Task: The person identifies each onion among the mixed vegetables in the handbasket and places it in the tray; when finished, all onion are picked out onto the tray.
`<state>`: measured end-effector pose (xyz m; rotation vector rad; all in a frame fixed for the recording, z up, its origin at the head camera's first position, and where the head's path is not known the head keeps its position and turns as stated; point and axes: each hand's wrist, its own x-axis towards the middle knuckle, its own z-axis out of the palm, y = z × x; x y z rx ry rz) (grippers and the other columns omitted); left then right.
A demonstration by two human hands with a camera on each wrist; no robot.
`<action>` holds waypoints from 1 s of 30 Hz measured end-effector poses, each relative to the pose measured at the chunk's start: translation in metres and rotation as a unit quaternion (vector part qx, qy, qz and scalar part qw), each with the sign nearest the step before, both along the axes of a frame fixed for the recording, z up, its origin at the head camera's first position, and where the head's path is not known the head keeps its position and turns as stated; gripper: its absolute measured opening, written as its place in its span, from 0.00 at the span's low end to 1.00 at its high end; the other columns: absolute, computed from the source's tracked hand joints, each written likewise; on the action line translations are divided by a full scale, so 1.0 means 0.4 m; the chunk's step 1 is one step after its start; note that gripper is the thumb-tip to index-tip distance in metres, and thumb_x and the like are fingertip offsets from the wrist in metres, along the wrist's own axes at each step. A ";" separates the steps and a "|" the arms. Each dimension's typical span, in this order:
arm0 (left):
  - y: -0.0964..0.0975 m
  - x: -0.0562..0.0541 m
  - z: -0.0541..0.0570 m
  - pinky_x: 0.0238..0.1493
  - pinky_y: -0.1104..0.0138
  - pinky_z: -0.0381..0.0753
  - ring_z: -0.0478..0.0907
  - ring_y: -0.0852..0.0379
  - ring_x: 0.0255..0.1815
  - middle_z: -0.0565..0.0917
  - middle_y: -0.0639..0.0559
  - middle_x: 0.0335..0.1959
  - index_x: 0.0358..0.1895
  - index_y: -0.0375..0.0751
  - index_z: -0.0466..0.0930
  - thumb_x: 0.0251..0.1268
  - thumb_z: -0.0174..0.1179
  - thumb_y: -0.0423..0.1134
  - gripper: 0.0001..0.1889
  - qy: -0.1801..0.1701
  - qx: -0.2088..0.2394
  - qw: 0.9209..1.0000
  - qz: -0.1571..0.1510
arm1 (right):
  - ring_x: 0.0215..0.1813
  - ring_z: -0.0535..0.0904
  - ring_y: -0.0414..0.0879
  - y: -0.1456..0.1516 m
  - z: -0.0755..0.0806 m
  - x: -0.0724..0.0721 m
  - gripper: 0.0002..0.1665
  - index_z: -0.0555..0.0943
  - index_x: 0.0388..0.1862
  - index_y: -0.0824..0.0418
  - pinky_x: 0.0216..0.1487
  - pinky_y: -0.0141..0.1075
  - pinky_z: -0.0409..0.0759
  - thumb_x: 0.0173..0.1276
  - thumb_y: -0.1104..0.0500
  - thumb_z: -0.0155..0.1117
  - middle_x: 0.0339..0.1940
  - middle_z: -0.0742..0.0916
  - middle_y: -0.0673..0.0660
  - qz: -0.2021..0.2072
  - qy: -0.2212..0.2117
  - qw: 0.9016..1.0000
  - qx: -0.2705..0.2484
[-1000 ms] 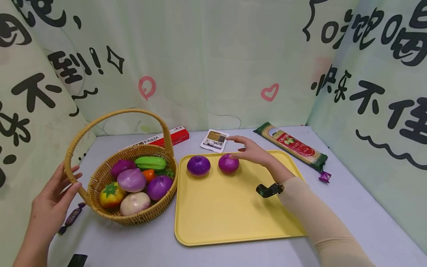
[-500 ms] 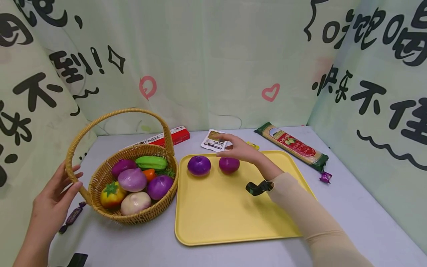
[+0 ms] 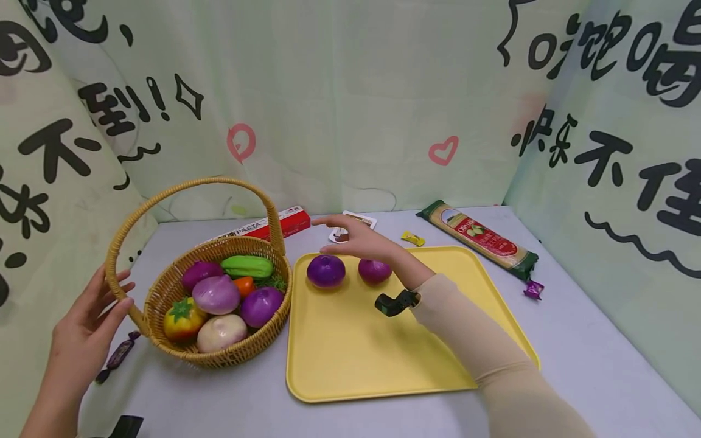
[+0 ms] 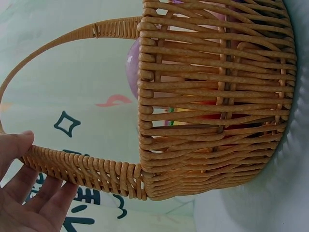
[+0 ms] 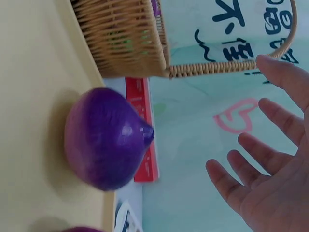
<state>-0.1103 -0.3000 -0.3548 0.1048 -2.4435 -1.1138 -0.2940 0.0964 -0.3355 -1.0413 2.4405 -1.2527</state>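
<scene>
The tray (image 3: 356,353) lies on the bench (image 3: 219,404), with the basket (image 3: 230,360) just left of it. Of the hands, the left hand (image 3: 87,328) pinches the basket's handle (image 3: 221,180) between thumb and fingers, on the side away from the tray. The right hand (image 3: 364,240) is spread, fingers parted, over the tray's far edge, apart from the dark onion (image 3: 326,272) and the pinkish onion (image 3: 375,273), which sit side by side near that edge. Within the basket, left of the tray, are a tomato (image 3: 185,321), a green vegetable (image 3: 247,266) and more onions. Beyond the tray lie a pasta box (image 3: 292,224), partly behind the basket, and a yellow candy (image 3: 413,238); the noodle bag (image 3: 479,236) runs past its far right corner.
</scene>
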 end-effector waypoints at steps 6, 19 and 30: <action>0.000 0.000 0.001 0.45 0.94 0.65 0.65 0.87 0.54 0.68 0.67 0.67 0.73 0.69 0.48 0.69 0.53 0.42 0.34 -0.003 0.004 1.000 0.000 | 0.72 0.63 0.47 -0.064 0.015 0.010 0.32 0.70 0.65 0.50 0.66 0.42 0.72 0.62 0.51 0.66 0.69 0.71 0.50 0.015 -0.002 1.000 0.015; 0.002 0.004 0.002 0.44 0.95 0.64 0.64 0.89 0.53 0.70 0.67 0.66 0.73 0.69 0.49 0.69 0.53 0.42 0.34 0.002 0.003 1.000 -0.001 | 0.69 0.66 0.48 -0.190 0.039 0.015 0.34 0.68 0.67 0.55 0.63 0.44 0.75 0.62 0.53 0.66 0.68 0.71 0.54 0.044 0.035 0.998 0.020; -0.003 0.004 -0.003 0.45 0.94 0.65 0.65 0.89 0.53 0.69 0.70 0.66 0.73 0.66 0.50 0.69 0.53 0.39 0.34 0.020 -0.006 1.000 -0.013 | 0.66 0.67 0.49 -0.191 0.067 0.037 0.33 0.69 0.67 0.54 0.61 0.40 0.77 0.62 0.54 0.66 0.66 0.71 0.56 0.034 0.028 0.999 0.000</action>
